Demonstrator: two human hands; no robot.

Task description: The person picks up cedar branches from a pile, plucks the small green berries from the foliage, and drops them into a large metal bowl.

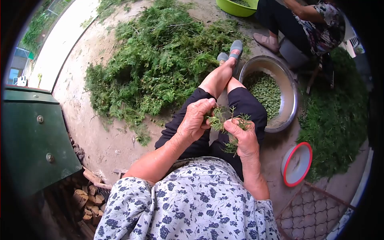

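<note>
Over my lap, my right hand (245,138) pinches a small green evergreen sprig (218,119) with flat, scaly leaves between thumb and fingers. My left hand (196,120) is closed at the sprig's left end, its thumb and fingers pressed together there; whether a small cone is also between them is hidden. To the right of my knees stands a wide metal basin (289,94) partly filled with small green cones (264,94). Beyond my legs, a large heap of cut evergreen branches (148,64) covers the ground.
Another person (308,24) sits at the upper right, near a lime-green basin (236,10). A red-rimmed white basin (286,164) is tilted at the right, beside more evergreen branches (332,132) and a metal grate (312,212). Split firewood (90,202) lies below a green metal panel (36,140).
</note>
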